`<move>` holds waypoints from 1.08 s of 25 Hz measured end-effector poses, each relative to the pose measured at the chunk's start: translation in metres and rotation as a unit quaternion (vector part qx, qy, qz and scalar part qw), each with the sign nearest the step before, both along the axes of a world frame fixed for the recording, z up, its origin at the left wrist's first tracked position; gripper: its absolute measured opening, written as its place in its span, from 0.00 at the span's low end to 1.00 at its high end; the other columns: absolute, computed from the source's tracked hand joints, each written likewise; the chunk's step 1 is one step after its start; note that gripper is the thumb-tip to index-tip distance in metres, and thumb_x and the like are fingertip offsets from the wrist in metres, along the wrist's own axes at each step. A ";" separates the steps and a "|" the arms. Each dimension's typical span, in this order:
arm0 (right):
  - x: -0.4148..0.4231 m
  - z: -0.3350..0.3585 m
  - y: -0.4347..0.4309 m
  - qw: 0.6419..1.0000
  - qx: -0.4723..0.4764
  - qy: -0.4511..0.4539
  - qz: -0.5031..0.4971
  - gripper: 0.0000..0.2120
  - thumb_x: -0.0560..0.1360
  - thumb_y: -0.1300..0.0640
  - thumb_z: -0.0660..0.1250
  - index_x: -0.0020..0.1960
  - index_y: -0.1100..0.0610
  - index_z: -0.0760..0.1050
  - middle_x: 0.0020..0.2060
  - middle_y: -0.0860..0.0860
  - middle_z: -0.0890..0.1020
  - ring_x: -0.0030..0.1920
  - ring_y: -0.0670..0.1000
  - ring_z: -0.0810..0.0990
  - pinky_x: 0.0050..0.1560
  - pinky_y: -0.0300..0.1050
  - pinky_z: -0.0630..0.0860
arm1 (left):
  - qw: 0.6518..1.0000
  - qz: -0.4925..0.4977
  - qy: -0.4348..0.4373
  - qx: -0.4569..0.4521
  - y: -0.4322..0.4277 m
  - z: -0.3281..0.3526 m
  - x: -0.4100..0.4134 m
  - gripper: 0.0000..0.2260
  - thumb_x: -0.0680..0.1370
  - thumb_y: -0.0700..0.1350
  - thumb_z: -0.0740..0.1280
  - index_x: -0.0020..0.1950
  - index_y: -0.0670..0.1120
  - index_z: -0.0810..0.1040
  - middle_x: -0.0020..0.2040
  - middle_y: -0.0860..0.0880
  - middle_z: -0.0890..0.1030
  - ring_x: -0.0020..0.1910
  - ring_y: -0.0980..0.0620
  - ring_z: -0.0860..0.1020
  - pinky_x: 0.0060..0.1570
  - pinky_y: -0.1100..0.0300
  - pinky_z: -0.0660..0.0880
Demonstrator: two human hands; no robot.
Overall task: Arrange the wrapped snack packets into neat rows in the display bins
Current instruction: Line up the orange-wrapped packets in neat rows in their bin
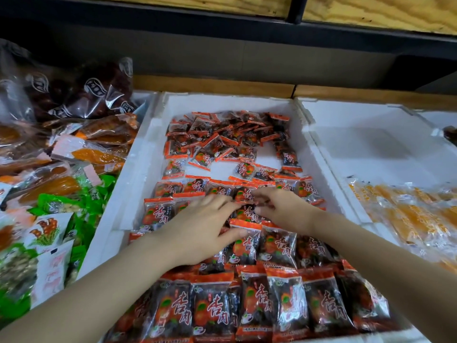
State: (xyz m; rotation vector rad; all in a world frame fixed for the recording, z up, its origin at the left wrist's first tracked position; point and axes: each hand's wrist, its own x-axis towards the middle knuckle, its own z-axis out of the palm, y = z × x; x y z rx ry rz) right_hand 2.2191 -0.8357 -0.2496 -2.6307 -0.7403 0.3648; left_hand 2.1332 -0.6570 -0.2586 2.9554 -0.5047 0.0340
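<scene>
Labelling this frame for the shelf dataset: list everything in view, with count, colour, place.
snack packets: dozens, red and black, neat rows in the near part of the middle bin, loose heap at the far end
middle bin: one, white foam, centre
right bin: one, white foam, right
yellow packets: many, yellow-orange, near part of right bin
green packets: several, green, left
orange packets: several, orange, left, farther back
dark packets: several, dark red, far left
left hand: one, flat on the rows
right hand: one, on the rows beside it
</scene>
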 end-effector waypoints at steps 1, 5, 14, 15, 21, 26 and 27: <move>0.003 -0.002 0.001 1.000 -0.001 0.005 0.008 0.21 0.78 0.55 0.63 0.70 0.53 0.67 0.65 0.53 0.74 0.64 0.51 0.73 0.66 0.43 0.67 | 1.000 0.005 0.016 0.023 -0.003 -0.004 0.003 0.32 0.78 0.66 0.47 0.78 0.52 0.52 0.76 0.53 0.57 0.74 0.54 0.54 0.73 0.58 0.48; 0.008 0.000 -0.004 0.999 0.010 -0.004 0.035 0.16 0.77 0.58 0.65 0.64 0.54 0.73 0.59 0.49 0.77 0.62 0.47 0.72 0.61 0.36 0.66 | 0.999 0.013 0.000 0.048 -0.005 -0.012 0.009 0.31 0.79 0.65 0.47 0.78 0.51 0.53 0.72 0.52 0.64 0.71 0.52 0.60 0.73 0.58 0.51; 0.057 0.010 -0.011 0.986 0.103 -0.115 -0.062 0.20 0.78 0.56 0.62 0.70 0.53 0.66 0.65 0.51 0.72 0.62 0.48 0.72 0.60 0.36 0.65 | 0.994 0.043 -0.054 -0.081 0.004 0.020 0.062 0.21 0.82 0.57 0.54 0.73 0.53 0.62 0.70 0.56 0.65 0.69 0.56 0.62 0.67 0.60 0.58; 0.071 0.008 -0.012 0.987 0.099 -0.104 -0.077 0.22 0.78 0.56 0.63 0.71 0.54 0.64 0.67 0.51 0.71 0.65 0.50 0.71 0.63 0.38 0.64 | 0.992 0.055 -0.038 -0.102 0.003 0.020 0.079 0.21 0.81 0.57 0.55 0.73 0.52 0.63 0.71 0.54 0.65 0.70 0.54 0.62 0.68 0.59 0.59; 0.137 -0.013 -0.004 0.995 -0.050 -0.036 -0.077 0.39 0.70 0.52 0.73 0.74 0.56 0.56 0.71 0.55 0.66 0.70 0.54 0.65 0.69 0.45 0.63 | 0.971 0.153 0.062 -0.170 -0.005 -0.012 0.173 0.30 0.78 0.60 0.63 0.72 0.42 0.64 0.66 0.42 0.73 0.63 0.43 0.73 0.61 0.49 0.71; 0.148 -0.018 0.008 0.987 -0.117 -0.096 -0.056 0.30 0.68 0.49 0.74 0.66 0.55 0.68 0.60 0.54 0.75 0.62 0.54 0.70 0.62 0.45 0.69 | 0.935 0.214 0.131 -0.251 -0.014 -0.021 0.196 0.31 0.73 0.51 0.73 0.67 0.37 0.64 0.58 0.41 0.77 0.55 0.42 0.77 0.38 0.59 0.70; 0.146 -0.017 0.009 0.990 -0.080 -0.089 -0.068 0.27 0.68 0.50 0.75 0.63 0.55 0.71 0.57 0.53 0.77 0.58 0.53 0.73 0.58 0.45 0.71 | 0.930 0.212 0.143 -0.265 -0.014 -0.021 0.197 0.27 0.73 0.50 0.73 0.65 0.38 0.67 0.57 0.41 0.78 0.53 0.43 0.78 0.36 0.61 0.69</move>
